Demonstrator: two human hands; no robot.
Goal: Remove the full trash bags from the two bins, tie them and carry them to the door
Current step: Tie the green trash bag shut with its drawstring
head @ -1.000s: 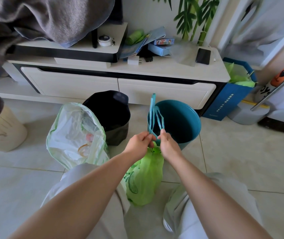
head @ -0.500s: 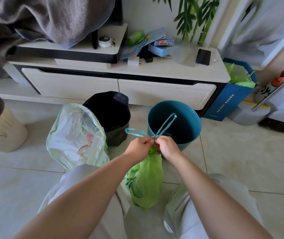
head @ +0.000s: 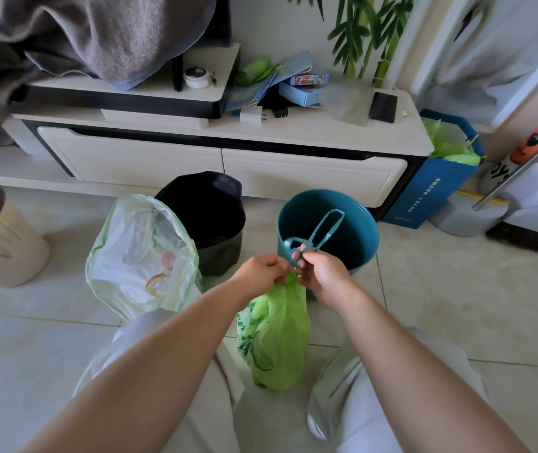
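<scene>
The teal drawstring [head: 318, 232] is pinched at the green bag's [head: 276, 335] neck by the left hand [head: 262, 273] and right hand [head: 321, 274], both closed. The bag is held before the teal bin [head: 364, 246]; the white bag [head: 140, 256] stands beside the black bin [head: 210, 220].

A small bright green trash bag [head: 277, 335] stands on the floor, its neck gathered tight, teal drawstring loops [head: 321, 232] sticking up. Behind it sits an empty teal bin [head: 359, 253]. Left, a pale translucent bag [head: 140, 256], full and untied, leans against an empty black bin [head: 209, 217].
</scene>
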